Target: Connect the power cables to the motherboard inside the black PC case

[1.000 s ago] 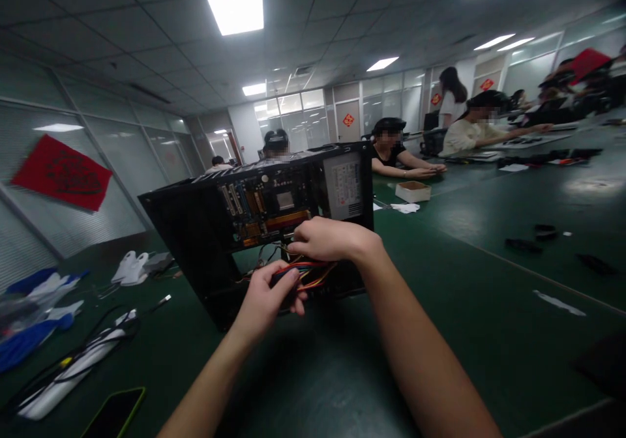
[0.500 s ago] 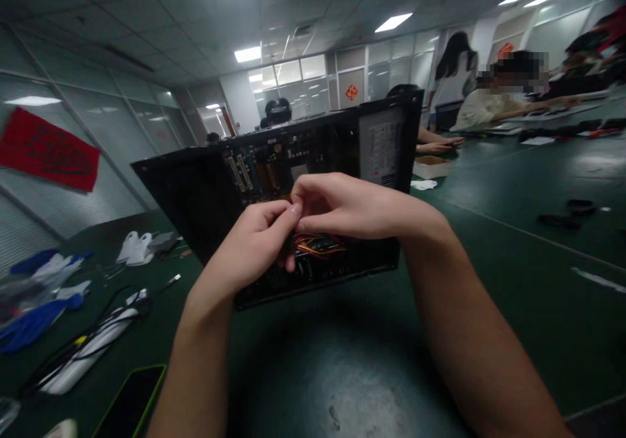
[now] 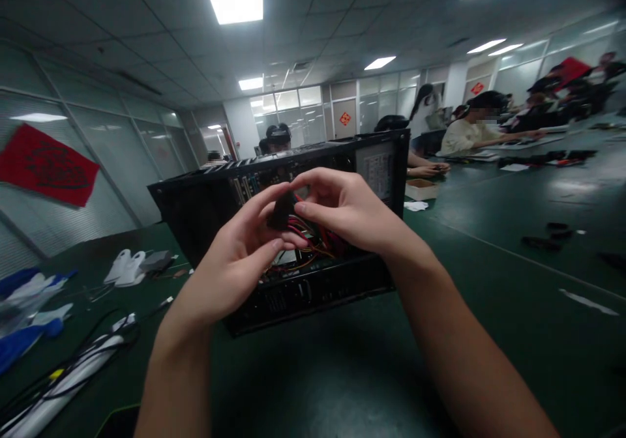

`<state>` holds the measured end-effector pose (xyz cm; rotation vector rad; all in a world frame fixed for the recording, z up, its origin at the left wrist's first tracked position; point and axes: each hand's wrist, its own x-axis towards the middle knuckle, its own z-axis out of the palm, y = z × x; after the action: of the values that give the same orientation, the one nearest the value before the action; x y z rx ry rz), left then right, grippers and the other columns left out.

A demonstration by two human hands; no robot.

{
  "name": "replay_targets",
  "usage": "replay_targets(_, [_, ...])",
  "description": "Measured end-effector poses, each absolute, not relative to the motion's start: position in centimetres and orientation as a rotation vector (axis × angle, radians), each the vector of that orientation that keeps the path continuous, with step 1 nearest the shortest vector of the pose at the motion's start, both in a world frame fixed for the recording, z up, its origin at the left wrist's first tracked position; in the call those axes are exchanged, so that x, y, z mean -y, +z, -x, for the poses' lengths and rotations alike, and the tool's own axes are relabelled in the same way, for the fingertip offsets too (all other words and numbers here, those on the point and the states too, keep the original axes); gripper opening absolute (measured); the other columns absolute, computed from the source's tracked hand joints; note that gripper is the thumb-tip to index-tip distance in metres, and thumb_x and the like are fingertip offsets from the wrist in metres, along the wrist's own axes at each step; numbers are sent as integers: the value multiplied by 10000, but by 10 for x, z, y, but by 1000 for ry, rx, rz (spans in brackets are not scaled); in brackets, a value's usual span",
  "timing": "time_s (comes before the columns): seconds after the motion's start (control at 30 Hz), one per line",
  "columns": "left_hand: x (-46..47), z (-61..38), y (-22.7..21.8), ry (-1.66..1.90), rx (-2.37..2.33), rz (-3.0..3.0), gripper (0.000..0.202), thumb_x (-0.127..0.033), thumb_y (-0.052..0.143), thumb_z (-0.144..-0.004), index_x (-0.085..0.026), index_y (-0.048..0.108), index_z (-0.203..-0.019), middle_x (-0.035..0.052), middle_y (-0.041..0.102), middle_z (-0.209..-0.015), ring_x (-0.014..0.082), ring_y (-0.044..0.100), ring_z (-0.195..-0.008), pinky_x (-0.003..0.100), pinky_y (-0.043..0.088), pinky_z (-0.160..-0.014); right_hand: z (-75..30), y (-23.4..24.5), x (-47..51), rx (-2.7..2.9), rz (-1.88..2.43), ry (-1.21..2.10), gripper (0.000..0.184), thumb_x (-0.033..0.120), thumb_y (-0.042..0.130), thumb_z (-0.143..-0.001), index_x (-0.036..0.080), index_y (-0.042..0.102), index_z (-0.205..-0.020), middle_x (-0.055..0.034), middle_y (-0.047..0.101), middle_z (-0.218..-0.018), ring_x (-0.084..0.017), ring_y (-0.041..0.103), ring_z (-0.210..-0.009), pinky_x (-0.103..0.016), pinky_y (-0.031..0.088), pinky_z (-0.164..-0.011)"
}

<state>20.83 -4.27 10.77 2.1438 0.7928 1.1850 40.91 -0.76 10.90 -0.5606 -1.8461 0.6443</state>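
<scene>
An open black computer case (image 3: 195, 203) stands on the table in front of me, its inside facing me. At its opening I hold a black cable connector (image 3: 280, 211) with a bundle of coloured wires (image 3: 299, 228) running from it. My left hand (image 3: 229, 262) has its fingers curled behind the connector, thumb lower down and apart from it. My right hand (image 3: 345, 206) closes thumb and fingertips at the wire end of the connector; the exact contact is partly hidden. Red and yellow wires hang below into the case.
On the left lie a white power strip (image 3: 73, 379) with black cords, blue-and-white gloves (image 3: 29, 334) and a white object (image 3: 124, 267). A phone edge (image 3: 117, 418) shows at the bottom. To the right stand a small box (image 3: 421, 189) and dark items (image 3: 545, 239). People sit beyond.
My hands have spread from a close pinch, and the black connector and wires now show between them. My view has tilted up slightly. The case's top and lower inside show more.
</scene>
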Motion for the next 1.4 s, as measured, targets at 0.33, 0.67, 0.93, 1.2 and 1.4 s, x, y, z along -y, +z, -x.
replay_targets(0.33, [40, -215, 100, 1255, -870, -2313, 646, -287, 652, -881, -263, 438, -1491, 110, 617, -1343, 284, 676, -1108, 400, 623, -871, -412, 110, 13, 1866, 482, 782, 234, 295, 664, -874, 168, 645, -1070, -53, 701, -981, -195, 669, -942, -322, 549, -830])
replay_targets(0.67, [35, -206, 105, 1194, -998, -2528, 732, -402, 787, -767, -221, 526, -1426, 104, 687, -1248, 260, 691, -1035, 398, 585, -917, -416, 110, 25, 2033, 582, 787, 235, 261, 634, -882, 198, 634, -1108, -49, 710, -1013, -219, 669, -988, -351, 554, -857])
replay_targets(0.93, [29, -211, 99, 1225, -1091, -2678, 691, -310, 740, -776, -250, 520, -1429, 84, 655, -1308, 251, 665, -1093, 374, 549, -957, -416, 104, 27, 2115, 550, 670, 343, 139, 619, -847, 205, 569, -1180, -65, 650, -1215, -209, 607, -1150, -358, 478, -1007])
replay_targets(1.2, [26, -213, 95, 1448, -1031, -2585, 865, -266, 788, -694, -283, 378, -1456, 85, 636, -1270, 233, 671, -1024, 337, 570, -833, -414, 108, 31, 2103, 587, 689, 393, 128, 579, -847, 209, 553, -1231, -64, 653, -1188, -222, 603, -1150, -372, 474, -997])
replay_targets(1.4, [23, -214, 99, 1429, -989, -2651, 723, -285, 778, -707, -275, 478, -1366, 73, 615, -1280, 250, 658, -1065, 337, 575, -823, -415, 106, 29, 2114, 623, 615, 392, 151, 593, -849, 196, 542, -1235, -61, 658, -1124, -230, 602, -1115, -392, 468, -1005])
